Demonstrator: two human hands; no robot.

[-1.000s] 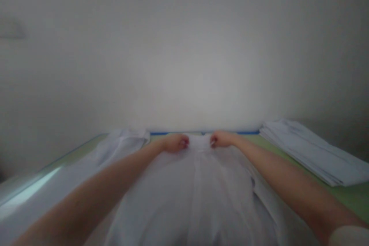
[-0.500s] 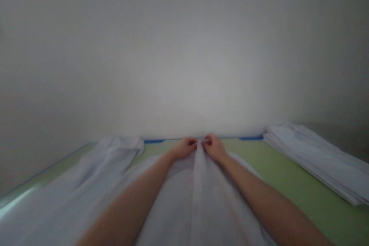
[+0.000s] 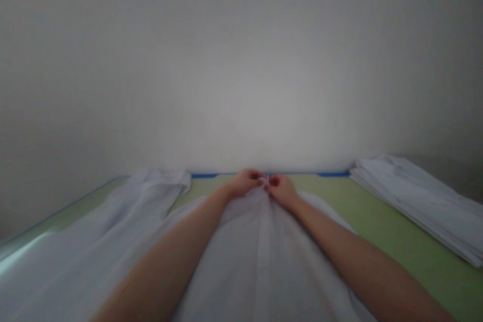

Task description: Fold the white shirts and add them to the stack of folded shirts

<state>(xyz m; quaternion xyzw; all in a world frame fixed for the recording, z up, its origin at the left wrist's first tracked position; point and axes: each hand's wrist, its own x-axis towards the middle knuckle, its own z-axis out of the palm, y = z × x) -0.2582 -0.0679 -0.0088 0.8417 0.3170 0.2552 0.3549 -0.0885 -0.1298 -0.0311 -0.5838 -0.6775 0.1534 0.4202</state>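
A thin white shirt lies spread in front of me, with a straight placket running down its middle. At its far end my left hand is closed, its fingertips pinching the cloth near the top of the placket. My right hand pinches the same spot from the other side, the fingertips of both hands almost meeting. A small fold of cloth stands up between them. Any button there is too small and blurred to make out.
More white cloth, rumpled, lies to the left. A flat stack of folded white garments rests at the right. Beneath is a green table with blue edging, set against a plain grey wall.
The cloth at my fingertips has changed from a smooth raised strip to a small bunched fold. Both hands stay close together at the shirt's far end. The view has shifted slightly.
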